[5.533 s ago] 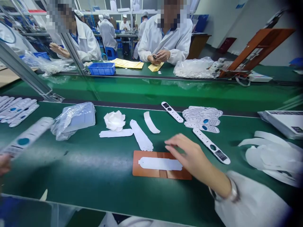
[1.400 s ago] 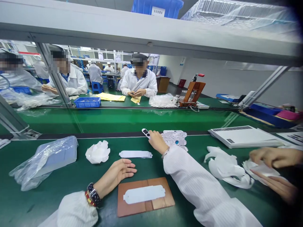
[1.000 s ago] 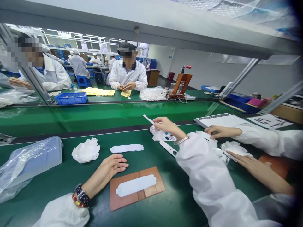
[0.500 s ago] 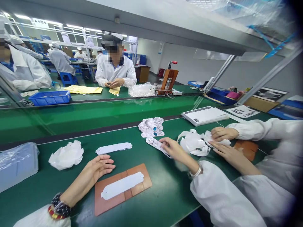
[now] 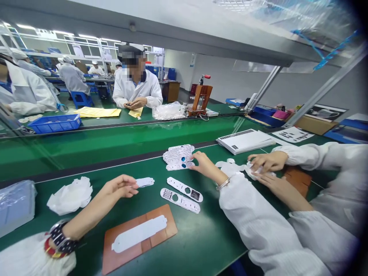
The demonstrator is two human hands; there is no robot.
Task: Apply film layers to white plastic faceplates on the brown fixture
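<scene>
My right hand [image 5: 206, 165] is at the right end of a pile of white remote-control-shaped panels [image 5: 178, 153], thumb and forefinger apart at the edge of the nearest ones. Blue round spots show on the front panels. Closer to me lie two loose panels with holes, one bearing a dark square [image 5: 185, 189], the other a cluster of small holes [image 5: 179, 201]. My left hand [image 5: 120, 186], its fingers loosely bent, is over the left part of some thin white strips [image 5: 145, 182]. A white strip [image 5: 139, 233] rests on a brown board [image 5: 168, 237] in front of me.
Crumpled white film [image 5: 70, 195] and a translucent bin [image 5: 17, 205] are on the left. At right, a co-worker's hands [image 5: 268, 165] handle white film beside another brown board [image 5: 299, 184]. A white stack [image 5: 245, 141] sits behind. A shelf beam [image 5: 161, 34] crosses overhead.
My right hand has let go of a panel, now lying beside another on the table, and moved back to the pile. My left hand has moved up over the strips. The view shifted slightly.
</scene>
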